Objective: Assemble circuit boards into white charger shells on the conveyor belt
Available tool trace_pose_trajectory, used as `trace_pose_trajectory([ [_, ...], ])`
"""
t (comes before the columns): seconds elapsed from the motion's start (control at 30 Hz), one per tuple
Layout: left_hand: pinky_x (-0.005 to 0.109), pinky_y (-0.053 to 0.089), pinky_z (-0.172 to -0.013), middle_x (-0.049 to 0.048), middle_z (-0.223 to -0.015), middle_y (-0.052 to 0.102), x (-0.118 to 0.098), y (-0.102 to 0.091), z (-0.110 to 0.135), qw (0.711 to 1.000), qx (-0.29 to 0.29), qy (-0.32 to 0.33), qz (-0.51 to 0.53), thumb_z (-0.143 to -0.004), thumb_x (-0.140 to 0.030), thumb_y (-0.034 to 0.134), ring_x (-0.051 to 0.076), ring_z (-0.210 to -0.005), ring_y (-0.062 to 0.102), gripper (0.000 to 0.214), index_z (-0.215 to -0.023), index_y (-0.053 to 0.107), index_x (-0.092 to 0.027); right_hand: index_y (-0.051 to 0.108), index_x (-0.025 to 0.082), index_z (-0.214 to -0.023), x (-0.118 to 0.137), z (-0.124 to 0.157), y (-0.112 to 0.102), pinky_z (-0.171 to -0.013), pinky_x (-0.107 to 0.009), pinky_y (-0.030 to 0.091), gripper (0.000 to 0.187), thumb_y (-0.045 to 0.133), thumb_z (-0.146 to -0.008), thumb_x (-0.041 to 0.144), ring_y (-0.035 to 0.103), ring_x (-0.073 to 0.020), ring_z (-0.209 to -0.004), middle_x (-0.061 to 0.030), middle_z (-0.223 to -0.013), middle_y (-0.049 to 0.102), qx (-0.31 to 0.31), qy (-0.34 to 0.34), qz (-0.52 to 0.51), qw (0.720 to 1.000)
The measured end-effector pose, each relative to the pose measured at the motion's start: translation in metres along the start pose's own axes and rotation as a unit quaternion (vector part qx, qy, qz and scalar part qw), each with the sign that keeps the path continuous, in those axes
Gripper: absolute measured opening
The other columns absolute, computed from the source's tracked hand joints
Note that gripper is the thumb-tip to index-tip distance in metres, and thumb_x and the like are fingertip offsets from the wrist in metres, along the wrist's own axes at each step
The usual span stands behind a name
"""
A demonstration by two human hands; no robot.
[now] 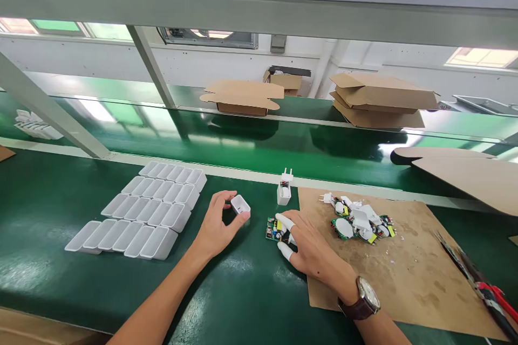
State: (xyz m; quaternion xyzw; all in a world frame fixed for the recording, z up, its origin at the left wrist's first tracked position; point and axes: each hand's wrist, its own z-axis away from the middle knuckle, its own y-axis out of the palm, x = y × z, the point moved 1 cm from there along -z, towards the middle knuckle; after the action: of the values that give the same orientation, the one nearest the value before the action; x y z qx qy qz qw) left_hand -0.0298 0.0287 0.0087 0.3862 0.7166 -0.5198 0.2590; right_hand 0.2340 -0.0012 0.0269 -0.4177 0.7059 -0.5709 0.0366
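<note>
and here we are at the green desk (226, 307), two bare hands at work, well in from its far edge! the left hand (231, 209) has a white casing (240, 204) pinched between thumb and fingers, its open end tipped up to show a small dark slot inside. over to the right hand (286, 237), and look at the white covers on its thumb and forefinger (285, 221), spread about a circuit board (272, 229) with a yellow part on it. whether they squeeze it or only rest there, i cannot tell. the board sits just off the left edge of a brown cardboard sheet (404, 285), to the right of the casing and well apart from it.

up by the desk's far edge, between the two hands and beyond them, a plug unit (284, 195) stands upright, two pins pointing up, some of its insides showing in the white shell. on the left side of the desk, what a line-up: four slanting rows of open white casings (145, 210), packed side by side! on the far half of the cardboard sheet, a jumbled heap of circuit boards (356, 222) with white and yellow parts. and down its right edge, tweezers (455, 256) beside a red-handled tool (502, 302).
</note>
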Motion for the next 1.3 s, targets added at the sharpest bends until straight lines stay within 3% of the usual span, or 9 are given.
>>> trace_pose_trajectory([
  [0.13,0.047,0.060,-0.089,0.0103,-0.125,0.058,0.005,0.011,0.002,0.997,0.009,-0.046,-0.054,-0.076,-0.050,0.081,0.029,-0.104,0.068,0.072,-0.136,0.050,-0.023,0.057,0.017,-0.130,-0.006,0.003,0.002,-0.092,-0.052,0.057,0.048,0.061,-0.083,0.008,0.062,-0.0320,-0.107,-0.0151,-0.117,0.065,0.009,-0.010,0.030,0.999],
  [0.33,0.046,0.059,-0.091,0.0097,-0.122,0.065,0.012,0.020,0.002,0.999,0.004,-0.018,-0.043,-0.084,-0.039,0.074,0.028,-0.106,0.070,0.060,-0.136,0.049,-0.024,0.057,0.020,-0.129,0.003,-0.002,0.000,-0.081,-0.046,0.059,0.049,0.057,-0.082,0.007,0.063,-0.0278,-0.093,-0.0106,-0.104,0.066,-0.044,0.000,0.007,0.999],
  [0.5,0.042,0.059,-0.095,0.0107,-0.137,0.062,0.004,0.022,0.010,0.998,0.044,0.044,0.000,-0.090,-0.028,0.065,0.023,-0.107,0.070,0.057,-0.143,0.043,-0.026,0.050,0.025,-0.133,0.018,-0.008,-0.006,-0.088,-0.045,0.060,0.048,0.059,-0.088,0.011,0.064,-0.0267,-0.105,-0.0107,-0.116,0.064,-0.137,-0.013,-0.068,0.988],
  [0.63,0.047,0.054,-0.105,0.0125,-0.142,0.059,-0.003,0.027,0.016,0.991,0.063,0.121,0.005,-0.091,-0.020,0.061,0.027,-0.125,0.063,0.064,-0.150,0.035,-0.027,0.044,0.028,-0.145,0.023,-0.006,-0.001,-0.098,-0.050,0.057,0.060,0.059,-0.090,0.011,0.063,-0.0292,-0.118,-0.0118,-0.124,0.065,-0.182,-0.061,-0.025,0.981],
  [0.8,0.053,0.049,-0.113,0.0131,-0.145,0.056,-0.005,0.028,0.018,0.982,0.070,0.177,-0.007,-0.092,-0.012,0.056,0.029,-0.139,0.052,0.067,-0.152,0.031,-0.028,0.034,0.026,-0.156,0.024,-0.002,0.005,-0.102,-0.054,0.056,0.069,0.056,-0.093,0.010,0.061,-0.0320,-0.124,-0.0144,-0.129,0.065,-0.176,-0.082,0.022,0.981],
  [1.3,0.050,0.046,-0.118,0.0108,-0.148,0.054,-0.010,0.025,0.020,0.976,0.091,0.199,-0.006,-0.093,-0.009,0.056,0.027,-0.144,0.048,0.068,-0.152,0.031,-0.030,0.027,0.023,-0.158,0.027,-0.003,0.003,-0.098,-0.054,0.059,0.071,0.055,-0.094,0.010,0.063,-0.0324,-0.118,-0.0155,-0.127,0.065,-0.178,-0.100,0.038,0.978],
])
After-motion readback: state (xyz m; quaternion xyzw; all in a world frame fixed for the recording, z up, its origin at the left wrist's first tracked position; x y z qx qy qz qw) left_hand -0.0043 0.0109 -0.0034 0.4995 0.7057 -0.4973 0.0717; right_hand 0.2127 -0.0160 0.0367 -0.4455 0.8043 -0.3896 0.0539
